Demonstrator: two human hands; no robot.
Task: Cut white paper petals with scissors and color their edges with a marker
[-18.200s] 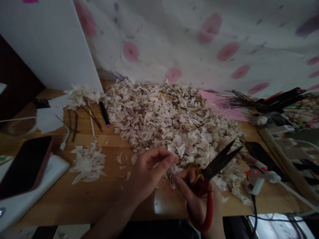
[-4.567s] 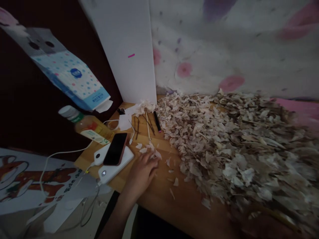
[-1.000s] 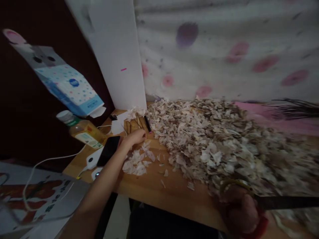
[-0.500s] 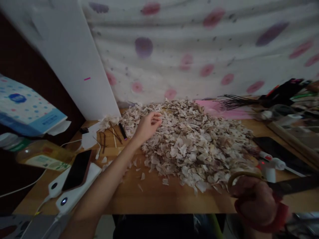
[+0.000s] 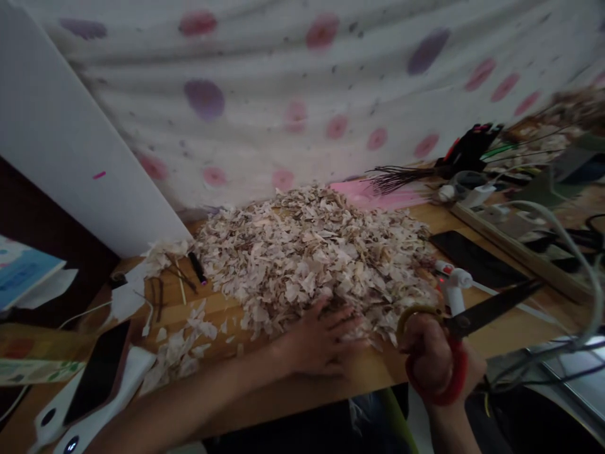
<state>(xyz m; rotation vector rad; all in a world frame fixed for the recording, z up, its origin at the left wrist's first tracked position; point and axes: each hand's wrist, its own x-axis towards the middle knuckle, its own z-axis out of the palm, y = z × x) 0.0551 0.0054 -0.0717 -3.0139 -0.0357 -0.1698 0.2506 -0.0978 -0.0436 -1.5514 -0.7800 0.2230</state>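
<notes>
My left hand point(image 5: 322, 337) lies over the near edge of a large heap of pale, thin, torn flakes point(image 5: 302, 258). Its fingers are spread, slightly blurred, and touch the flakes at the front. To the right of the heap, my right hand point(image 5: 428, 356) grips a pair of large scissors point(image 5: 494, 309) by the handles. One handle loop is red and the other yellowish; the dark blades point right, and I cannot tell whether they are parted. A smaller scatter of flakes point(image 5: 182, 350) lies left of the heap, beside my left forearm.
At the left, a phone point(image 5: 98, 372) rests on white power banks point(image 5: 125, 378), near a bottle point(image 5: 42, 353) and a marker point(image 5: 197, 268). Right of the heap are a dark flat tablet-like slab point(image 5: 477, 258), a white device point(image 5: 454, 284) and cables. A spotted curtain point(image 5: 255, 145) hangs behind.
My left hand has come from the heap's upper left to its front edge, and its fingers have spread. More flakes lie at the left. The view has swung right; the scissors show more fully.
</notes>
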